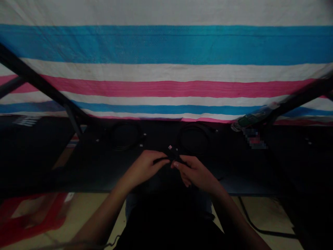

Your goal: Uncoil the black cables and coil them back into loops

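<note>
Over the near edge of the dark, flat work table [78,166], the person's left hand [144,166] and right hand [194,172] meet, both pinched narrowly on a thin black cable [169,159] whose small pale connector end [170,147] sticks up just beyond the fingertips. The scene is dim, so it is hard to tell exactly how the cable runs between the fingers; it seems to pass from one pinch straight into the other.

Two coiled black cables lie farther back on the table, one [126,136] behind the left hand and one [195,139] just behind the right. Handling the held cable well likely means keeping both pinches close to the connector, with the slack clear of the nearer coil. A striped blue, pink and white fabric sheet [166,69] hangs behind.
</note>
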`<state>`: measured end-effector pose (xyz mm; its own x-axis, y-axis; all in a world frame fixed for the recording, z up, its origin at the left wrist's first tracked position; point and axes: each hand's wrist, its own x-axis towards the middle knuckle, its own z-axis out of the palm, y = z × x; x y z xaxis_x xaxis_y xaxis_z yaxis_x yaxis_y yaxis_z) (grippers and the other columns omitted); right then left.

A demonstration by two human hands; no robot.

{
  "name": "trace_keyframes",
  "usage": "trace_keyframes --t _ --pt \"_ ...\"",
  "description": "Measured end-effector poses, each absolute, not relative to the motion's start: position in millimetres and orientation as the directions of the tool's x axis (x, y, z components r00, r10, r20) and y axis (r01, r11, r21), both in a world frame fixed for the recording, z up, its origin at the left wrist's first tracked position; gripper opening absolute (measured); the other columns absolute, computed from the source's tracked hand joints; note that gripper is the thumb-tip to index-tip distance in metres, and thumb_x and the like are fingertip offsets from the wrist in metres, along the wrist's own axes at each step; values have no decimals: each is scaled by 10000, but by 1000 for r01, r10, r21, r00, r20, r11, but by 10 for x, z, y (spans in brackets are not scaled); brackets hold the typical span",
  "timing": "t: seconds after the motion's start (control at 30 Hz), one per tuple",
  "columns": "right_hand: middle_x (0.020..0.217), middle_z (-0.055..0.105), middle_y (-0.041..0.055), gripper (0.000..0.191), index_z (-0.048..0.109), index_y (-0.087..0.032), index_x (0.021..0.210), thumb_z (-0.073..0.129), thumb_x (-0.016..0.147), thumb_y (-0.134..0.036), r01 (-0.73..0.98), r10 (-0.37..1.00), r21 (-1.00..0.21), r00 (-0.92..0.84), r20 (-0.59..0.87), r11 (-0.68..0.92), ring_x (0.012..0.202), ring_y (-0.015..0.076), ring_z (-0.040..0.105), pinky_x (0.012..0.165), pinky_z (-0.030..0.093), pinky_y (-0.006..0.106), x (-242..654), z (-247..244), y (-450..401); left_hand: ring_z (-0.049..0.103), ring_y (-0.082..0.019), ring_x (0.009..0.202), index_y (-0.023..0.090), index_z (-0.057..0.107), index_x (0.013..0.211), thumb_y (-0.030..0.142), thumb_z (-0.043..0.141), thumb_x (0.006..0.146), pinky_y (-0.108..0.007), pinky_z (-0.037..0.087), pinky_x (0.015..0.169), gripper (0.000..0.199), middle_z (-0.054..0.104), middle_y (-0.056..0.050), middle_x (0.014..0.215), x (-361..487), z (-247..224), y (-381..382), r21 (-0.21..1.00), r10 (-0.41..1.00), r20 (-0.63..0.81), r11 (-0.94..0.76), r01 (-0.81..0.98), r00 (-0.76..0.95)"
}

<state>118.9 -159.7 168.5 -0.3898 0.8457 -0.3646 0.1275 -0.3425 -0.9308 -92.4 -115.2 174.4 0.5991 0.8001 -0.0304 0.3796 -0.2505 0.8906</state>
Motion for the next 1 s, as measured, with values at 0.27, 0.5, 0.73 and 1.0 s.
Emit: trace_keyframes --t 0.27,0.5,0.73,1.0 --pt "501 350 -106 362 575 -180 865 594 891 -541 -124 922 -926 -204 -328 -356 387 51 307 388 283 194 1592 1591 -1605 436 -87 444 163 624 915 443 545 917 -193 320 453 291 480 58 520 -1345 1551 -1009 963 952 -228 189 192 205" --pt "488 316 -92 321 634 -181 820 552 923 -473 182 858 -917 -327 -396 -354 402 61 261 379 218 204 1453 1693 -1527 657 -182 848 243 501 1379 366 654 867 -335 539 780 549 655 -78 1112 -1012 1711 -1188 928 906 -122 -40 370 405" --pt "600 539 -31 230 637 -176 717 582 896 -309 313 875 -948 -445 -193 -50 528 84 437 477 318 211 1330 1839 -1306 630 -208 930 231 731 1032 360 568 941 -327 489 846 227 666 -62 1010 -669 1916 -1050 766 776 82 -451 459 625" --pt "591 571 -28 253 604 -181 831 616 906 -422 181 954 -974 -241 -180 -138 526 105 524 527 401 237 1656 1691 -1431 614 -183 791 170 691 890 386 523 943 -279 460 743 279 674 -36 831 -1033 1809 -898 809 957 176 -275 520 233"
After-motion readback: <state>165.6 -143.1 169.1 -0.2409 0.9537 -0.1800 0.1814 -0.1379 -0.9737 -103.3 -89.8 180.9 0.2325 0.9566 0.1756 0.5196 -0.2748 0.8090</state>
